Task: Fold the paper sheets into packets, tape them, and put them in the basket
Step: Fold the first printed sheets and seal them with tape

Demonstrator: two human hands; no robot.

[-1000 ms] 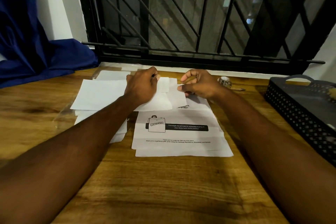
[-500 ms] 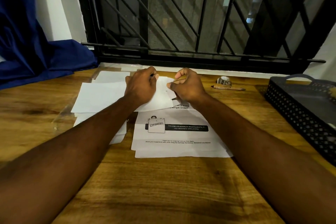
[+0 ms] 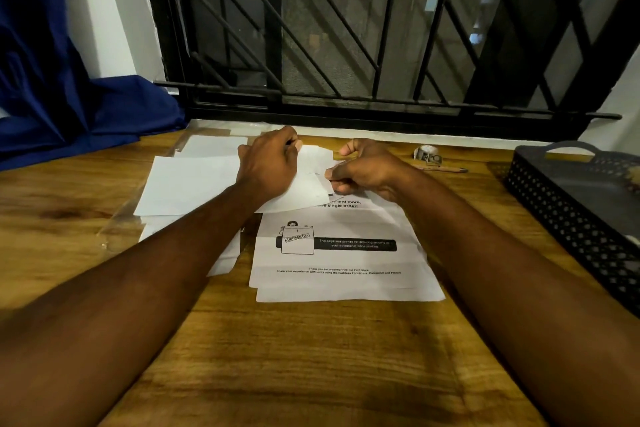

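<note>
Head view: the left hand [image 3: 270,166] is laid knuckles-up on a folded sheet [image 3: 311,184] just above the middle of the frame, with its fingers curled under; whether the sheet's upper edge is pinched cannot be told. The right hand [image 3: 367,172] is set just beside it, to the right, and the sheet's right edge is pinched between thumb and forefinger. A printed sheet [image 3: 336,253] is partly covered by the folded one and reaches toward the lower centre. Blank sheets [image 3: 187,184] are spread to the left. A tape roll [image 3: 428,153] and a pen [image 3: 445,169] are seen at the upper right of the hands. The basket [image 3: 568,208] is placed at the right edge, well apart from the hands, on the wooden table [image 3: 311,357].
</note>
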